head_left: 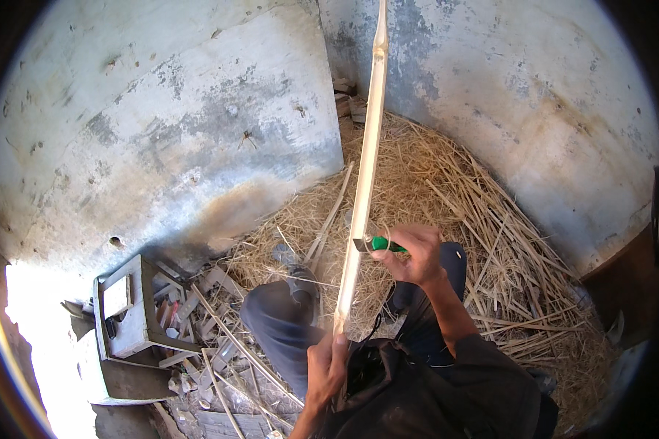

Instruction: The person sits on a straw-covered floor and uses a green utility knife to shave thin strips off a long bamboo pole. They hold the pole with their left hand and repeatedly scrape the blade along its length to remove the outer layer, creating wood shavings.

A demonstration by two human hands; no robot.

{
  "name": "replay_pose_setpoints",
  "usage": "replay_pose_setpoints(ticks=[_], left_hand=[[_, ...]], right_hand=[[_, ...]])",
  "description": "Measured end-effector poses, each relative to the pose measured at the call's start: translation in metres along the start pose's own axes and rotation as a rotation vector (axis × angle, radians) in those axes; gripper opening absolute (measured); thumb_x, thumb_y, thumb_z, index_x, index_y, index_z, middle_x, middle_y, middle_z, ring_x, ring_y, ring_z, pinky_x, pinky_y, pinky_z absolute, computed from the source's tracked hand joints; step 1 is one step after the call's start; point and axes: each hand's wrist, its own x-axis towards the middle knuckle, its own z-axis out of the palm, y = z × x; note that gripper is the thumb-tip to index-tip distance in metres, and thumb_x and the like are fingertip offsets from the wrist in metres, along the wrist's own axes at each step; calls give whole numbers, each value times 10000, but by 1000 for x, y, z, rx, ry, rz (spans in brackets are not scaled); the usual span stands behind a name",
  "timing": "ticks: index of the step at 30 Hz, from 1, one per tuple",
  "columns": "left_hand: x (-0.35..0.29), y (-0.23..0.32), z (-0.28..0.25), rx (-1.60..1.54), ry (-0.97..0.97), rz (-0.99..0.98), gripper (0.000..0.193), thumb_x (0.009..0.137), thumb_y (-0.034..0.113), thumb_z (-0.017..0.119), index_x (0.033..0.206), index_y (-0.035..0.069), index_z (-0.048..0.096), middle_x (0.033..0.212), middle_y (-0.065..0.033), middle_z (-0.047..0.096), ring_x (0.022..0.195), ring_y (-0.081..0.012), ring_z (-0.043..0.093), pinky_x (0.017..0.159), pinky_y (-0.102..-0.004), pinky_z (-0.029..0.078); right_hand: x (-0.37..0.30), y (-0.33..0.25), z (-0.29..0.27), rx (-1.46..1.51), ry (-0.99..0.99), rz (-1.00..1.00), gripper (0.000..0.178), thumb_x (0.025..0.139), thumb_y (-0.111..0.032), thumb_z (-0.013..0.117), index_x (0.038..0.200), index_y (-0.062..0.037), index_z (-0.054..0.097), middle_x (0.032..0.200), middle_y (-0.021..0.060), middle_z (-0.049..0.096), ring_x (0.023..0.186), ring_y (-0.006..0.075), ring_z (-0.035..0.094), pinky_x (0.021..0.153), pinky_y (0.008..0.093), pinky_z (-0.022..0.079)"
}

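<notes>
One long pale bamboo pole [365, 168], standing nearly upright in the middle of the view, running from the lap up past the top edge, one node bulge visible near the top. Left hand [327, 366] clenched around the pole's lower end, just above the lap. Right hand [416, 252] clasped around one green-handled blade [377, 244], its metal edge pressed against the pole's right side about midway up. Two knees in dark trousers [278, 322] either side of the pole's base, one foot in a sandal [300, 282] between them on the straw. One broad heap of straw and split strips [483, 241] filling the corner behind the pole. Two grey plastered walls [161, 124] meeting behind the heap. One small grey wooden stool [128, 307] lower left, well apart from the hands, with scattered wood scraps [198, 329] beside it.
</notes>
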Motion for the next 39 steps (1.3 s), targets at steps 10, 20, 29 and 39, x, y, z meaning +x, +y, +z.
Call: replay_pose_setpoints(ticks=[10,20,29,39], left_hand=[[-16,-20,-23,22,-85,-98,454,1116,360,481,922,-27,620,624,-30,482,612,-118,440,567,-339,383],[-42,-48,-37,11,-131,-121,576,1098,504,471,845,0,587,640,7,489,610,-91,434,551,-314,341],[-79,-88,-60,80,-176,-118,497,1100,422,498,905,-18,625,618,-45,503,602,-128,482,565,-347,397],[-96,-125,-73,-91,-205,-201,465,1105,398,520,838,27,604,629,50,456,613,-67,393,542,-303,306]], right_hand=[[-1,21,7,31,-2,49,290,873,-305,847,974,-43,776,813,91,771,645,211,746,564,326,568],[6,40,6,38,17,122,333,943,-361,789,988,-32,782,809,93,768,627,181,730,533,300,535],[17,85,-4,-75,107,215,386,1041,-372,666,957,-4,750,622,23,572,510,100,471,472,301,332],[20,82,-4,-27,141,217,349,1035,-346,675,944,-13,733,635,15,560,541,101,469,507,300,341]])
